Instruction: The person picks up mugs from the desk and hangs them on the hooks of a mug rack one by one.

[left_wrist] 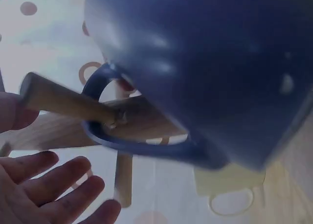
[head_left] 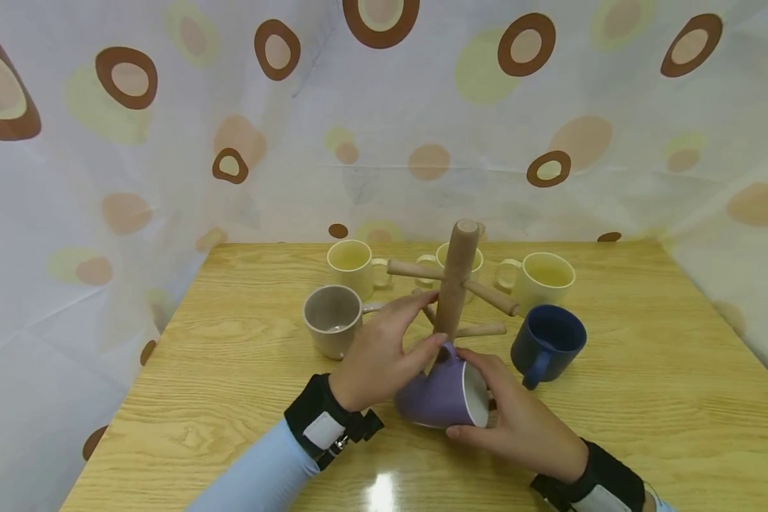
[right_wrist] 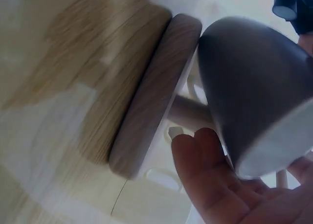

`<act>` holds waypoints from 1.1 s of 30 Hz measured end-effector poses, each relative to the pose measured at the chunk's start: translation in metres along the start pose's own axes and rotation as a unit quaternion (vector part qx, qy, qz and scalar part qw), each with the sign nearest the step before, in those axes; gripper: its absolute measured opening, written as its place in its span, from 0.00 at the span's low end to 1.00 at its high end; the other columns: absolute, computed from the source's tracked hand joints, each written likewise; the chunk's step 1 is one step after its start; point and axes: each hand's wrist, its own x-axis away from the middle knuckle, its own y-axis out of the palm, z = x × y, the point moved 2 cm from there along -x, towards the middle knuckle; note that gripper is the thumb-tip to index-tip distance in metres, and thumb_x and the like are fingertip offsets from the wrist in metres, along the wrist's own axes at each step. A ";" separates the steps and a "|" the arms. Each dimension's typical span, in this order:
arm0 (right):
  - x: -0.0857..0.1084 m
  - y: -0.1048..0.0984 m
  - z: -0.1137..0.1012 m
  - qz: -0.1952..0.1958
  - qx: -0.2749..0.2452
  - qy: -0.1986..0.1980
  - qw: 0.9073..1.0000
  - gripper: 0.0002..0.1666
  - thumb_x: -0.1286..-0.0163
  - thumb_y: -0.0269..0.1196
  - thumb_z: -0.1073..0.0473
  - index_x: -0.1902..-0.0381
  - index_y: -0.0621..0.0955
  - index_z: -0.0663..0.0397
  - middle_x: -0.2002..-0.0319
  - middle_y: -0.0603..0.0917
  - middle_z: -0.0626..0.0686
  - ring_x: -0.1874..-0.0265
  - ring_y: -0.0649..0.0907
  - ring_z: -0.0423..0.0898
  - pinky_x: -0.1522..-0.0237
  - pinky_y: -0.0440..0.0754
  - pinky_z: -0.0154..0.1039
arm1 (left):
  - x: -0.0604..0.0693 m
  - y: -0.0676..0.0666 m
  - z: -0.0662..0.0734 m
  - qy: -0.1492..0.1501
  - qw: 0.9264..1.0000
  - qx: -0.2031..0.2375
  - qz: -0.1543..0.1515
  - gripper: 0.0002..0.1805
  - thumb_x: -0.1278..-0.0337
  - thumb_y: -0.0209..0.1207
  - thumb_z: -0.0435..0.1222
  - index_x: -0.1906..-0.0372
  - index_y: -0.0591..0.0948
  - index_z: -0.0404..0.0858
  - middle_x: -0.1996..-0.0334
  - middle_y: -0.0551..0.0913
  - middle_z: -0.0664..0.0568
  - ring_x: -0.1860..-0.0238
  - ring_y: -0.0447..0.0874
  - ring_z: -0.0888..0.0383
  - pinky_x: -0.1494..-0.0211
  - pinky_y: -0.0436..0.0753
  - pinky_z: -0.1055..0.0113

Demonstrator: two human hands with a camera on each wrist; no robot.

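Observation:
A purple mug (head_left: 432,395) lies sideways against a wooden mug tree (head_left: 459,277), its white mouth facing right. In the left wrist view, the mug's handle (left_wrist: 142,148) loops around a short peg (left_wrist: 63,99) of the tree. My right hand (head_left: 525,419) holds the mug at its rim, thumb below and fingers above; the right wrist view shows fingers (right_wrist: 205,165) beside the mug's wall. My left hand (head_left: 387,352) is at the post, thumb by the peg's tip. Its other fingers (left_wrist: 63,185) are spread and hold nothing.
A dark blue mug (head_left: 548,343) stands right of the tree, a grey-beige mug (head_left: 333,320) to its left. Pale yellow mugs (head_left: 350,264) stand in a row behind. Other pegs (head_left: 493,297) jut from the post. A patterned curtain (head_left: 384,107) hangs behind the wooden table (head_left: 230,398).

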 end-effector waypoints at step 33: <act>-0.015 -0.073 0.065 0.096 0.361 -0.134 0.918 0.50 0.61 0.80 0.68 0.36 0.76 0.49 0.38 0.72 0.62 0.42 0.70 0.72 0.55 0.72 0.74 | -0.004 0.015 -0.001 -0.093 0.994 0.048 -0.039 0.23 0.34 0.57 0.40 0.35 0.71 0.49 0.42 0.80 0.56 0.41 0.76 0.66 0.41 0.79 0.61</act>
